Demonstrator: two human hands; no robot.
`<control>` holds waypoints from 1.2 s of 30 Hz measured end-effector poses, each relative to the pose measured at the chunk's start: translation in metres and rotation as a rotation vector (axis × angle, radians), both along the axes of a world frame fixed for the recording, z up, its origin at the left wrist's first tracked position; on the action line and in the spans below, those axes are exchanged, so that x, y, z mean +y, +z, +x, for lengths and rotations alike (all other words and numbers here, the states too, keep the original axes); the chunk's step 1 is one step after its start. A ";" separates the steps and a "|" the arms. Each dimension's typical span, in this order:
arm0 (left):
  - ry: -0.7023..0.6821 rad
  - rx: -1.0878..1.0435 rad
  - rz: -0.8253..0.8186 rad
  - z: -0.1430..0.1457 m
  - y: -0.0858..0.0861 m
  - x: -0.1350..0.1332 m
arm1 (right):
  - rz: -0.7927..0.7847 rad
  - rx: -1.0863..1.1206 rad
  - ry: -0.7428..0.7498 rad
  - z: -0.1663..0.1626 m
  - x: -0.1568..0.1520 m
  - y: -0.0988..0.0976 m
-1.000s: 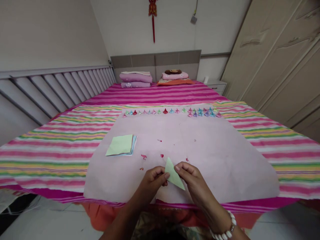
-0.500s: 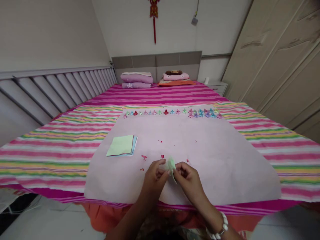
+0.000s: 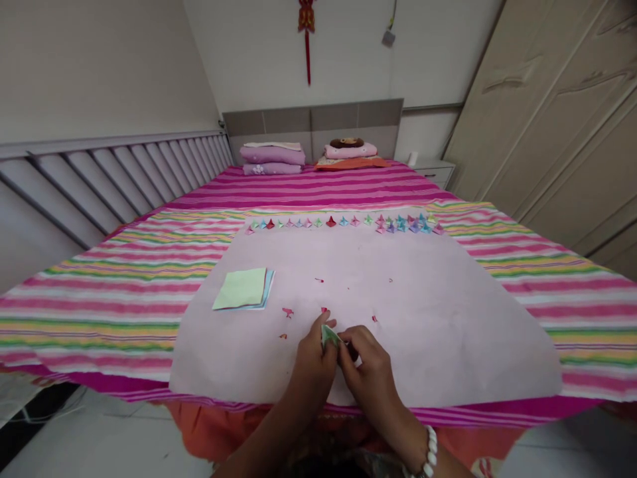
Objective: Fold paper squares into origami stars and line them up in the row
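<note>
Folding step in hand: left hand [image 3: 312,355] and right hand [image 3: 367,367], both grips pinching small green paper [image 3: 328,335] just above pale sheet [image 3: 448,318] on bed [image 3: 124,292]. Likely next: firm crease, edges aligned. Paper stack [image 3: 242,289] nearby, left.

Both forearms reach forward from the bottom edge and converge, the left hand [image 3: 313,355] and right hand [image 3: 365,362] meeting fingertip to fingertip. The fingers of each are curled inward in a pinch, thumbs uppermost. A white beaded bracelet [image 3: 428,451] circles the right wrist
</note>
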State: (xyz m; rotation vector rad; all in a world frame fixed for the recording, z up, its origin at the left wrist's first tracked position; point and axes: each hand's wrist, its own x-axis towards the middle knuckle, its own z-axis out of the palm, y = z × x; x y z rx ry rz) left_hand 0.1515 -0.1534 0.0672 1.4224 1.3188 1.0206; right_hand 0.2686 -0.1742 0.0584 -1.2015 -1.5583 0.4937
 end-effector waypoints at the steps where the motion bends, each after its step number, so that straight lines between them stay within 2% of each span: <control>1: -0.004 0.006 0.019 0.000 -0.001 0.000 | -0.016 0.030 -0.003 0.000 0.000 0.000; 5: -0.038 0.014 0.068 -0.002 -0.002 0.001 | -0.167 0.273 0.006 0.005 0.005 0.000; 9: -0.103 -0.082 -0.070 -0.004 -0.001 0.001 | -0.381 0.594 0.027 0.009 0.010 -0.002; 11: -0.111 -0.178 -0.076 -0.005 0.000 0.001 | -0.443 0.690 0.025 0.010 0.010 -0.003; 16: -0.191 -0.234 0.088 -0.012 0.002 0.003 | -0.446 0.830 0.036 0.011 0.011 -0.003; 20: -0.309 -0.234 0.114 -0.017 0.003 0.003 | -0.485 0.930 0.078 0.013 0.012 0.002; 22: -0.293 -0.220 0.120 -0.017 0.005 0.003 | -0.500 0.979 0.121 0.013 0.011 0.006; 26: -0.169 -0.184 0.085 -0.016 0.008 0.005 | -0.504 0.987 0.239 0.014 0.009 0.011; 30: -0.087 -0.175 0.058 -0.016 0.012 0.007 | -0.527 0.881 0.243 0.013 0.009 0.008; 36: -0.116 -0.237 0.018 -0.016 0.015 0.007 | -0.575 0.717 0.262 0.009 0.009 0.004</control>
